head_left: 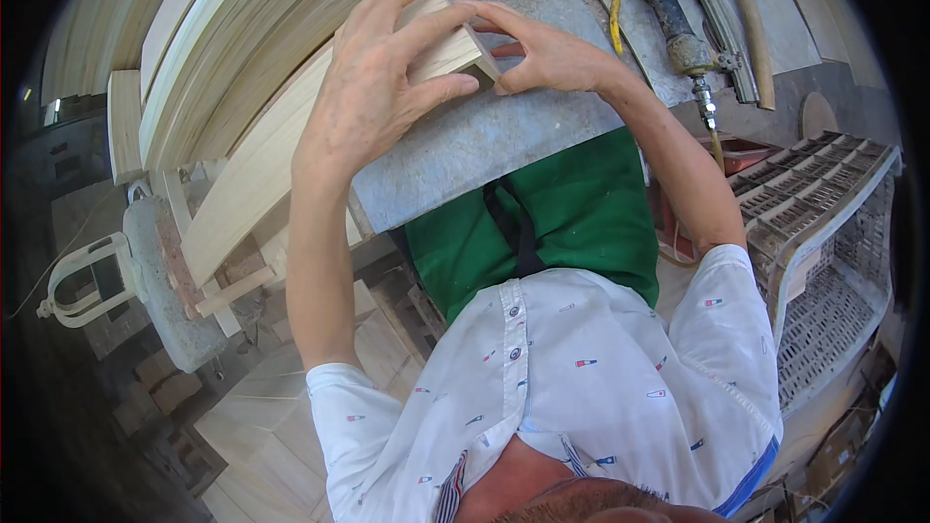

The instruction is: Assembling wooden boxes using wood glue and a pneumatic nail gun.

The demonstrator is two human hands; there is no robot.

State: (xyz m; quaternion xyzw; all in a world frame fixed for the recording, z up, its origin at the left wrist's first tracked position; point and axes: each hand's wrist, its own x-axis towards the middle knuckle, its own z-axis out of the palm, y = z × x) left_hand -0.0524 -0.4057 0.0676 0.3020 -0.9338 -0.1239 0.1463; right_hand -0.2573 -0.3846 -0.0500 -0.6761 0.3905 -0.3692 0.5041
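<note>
A long pale wooden board point(254, 174) lies at a slant across the grey worktop, with a shorter piece meeting it at its far right end to form a corner. My left hand point(373, 77) lies over the board near this end, its fingers across the top and its thumb along the near side. At the corner itself, my right hand point(552, 53) grips the end piece point(477, 56) between thumb and fingers. Part of the joint is hidden behind my fingers.
Stacked wooden strips point(291, 19) fill the far left. At the far right, an air nail gun point(668, 15) with a hose fitting lies beside a hammer point(751, 10). A plastic crate point(823, 194) stands to the right; a grey-topped clamp or stand point(170, 271) sits at the left.
</note>
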